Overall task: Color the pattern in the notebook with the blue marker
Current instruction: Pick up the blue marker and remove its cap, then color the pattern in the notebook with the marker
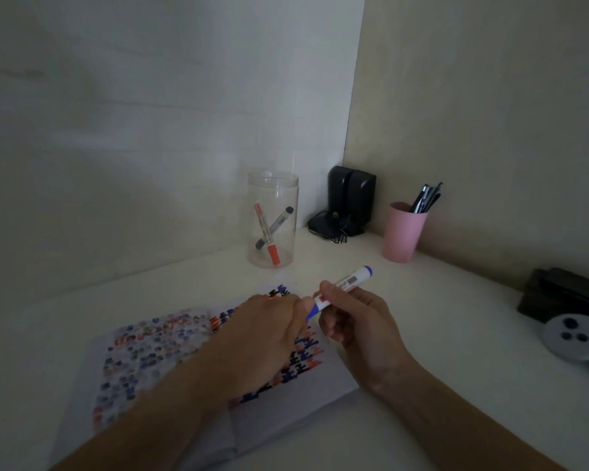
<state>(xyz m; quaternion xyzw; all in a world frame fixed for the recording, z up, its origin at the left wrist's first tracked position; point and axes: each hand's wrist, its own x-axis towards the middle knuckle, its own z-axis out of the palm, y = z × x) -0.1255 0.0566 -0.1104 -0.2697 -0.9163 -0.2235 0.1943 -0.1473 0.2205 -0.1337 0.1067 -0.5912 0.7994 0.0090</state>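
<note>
Above an open notebook (170, 365) on a pale desk (422, 334), both forearms reach in from the bottom edge. The right hand (357, 321) curls closed around the barrel of a blue marker (340, 289), held tilted with its rear end pointing up and right. The left hand (269, 331), fingers bunched together, pinches at the marker's lower end, probably its cap, though blur hides the detail. Beneath both hands lies the page's red, blue and black pattern (306, 355).

Dim corner, pale walls (150, 113), white desk (422, 334).
</note>
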